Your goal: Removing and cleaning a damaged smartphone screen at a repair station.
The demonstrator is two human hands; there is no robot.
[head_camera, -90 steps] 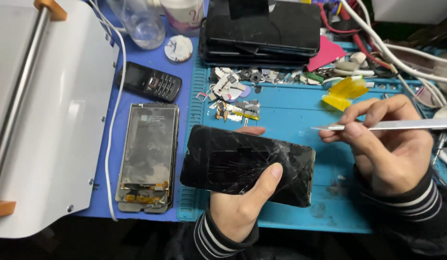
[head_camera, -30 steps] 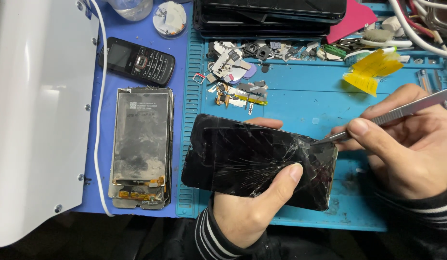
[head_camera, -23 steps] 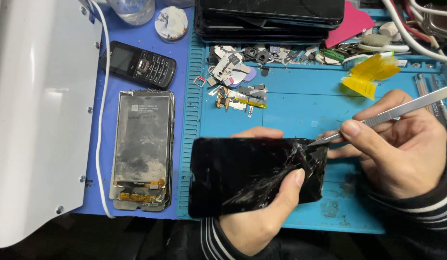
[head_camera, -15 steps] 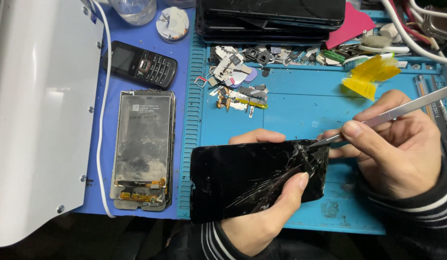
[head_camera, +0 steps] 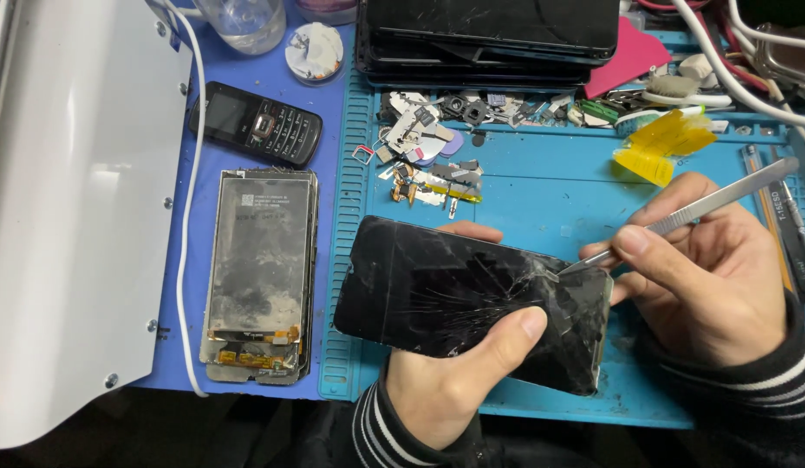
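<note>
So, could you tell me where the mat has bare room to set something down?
The teal mat is bare between the small-parts pile, yellow tape and cracked phone. Its top edge, beside the stacked black devices, is crowded.

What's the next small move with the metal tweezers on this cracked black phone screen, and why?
Probably lift gently at the tip. The right hand holds the slim metal tweezers with their tip at the shattered corner of the cracked black phone screen, which the left hand steadies.
</note>
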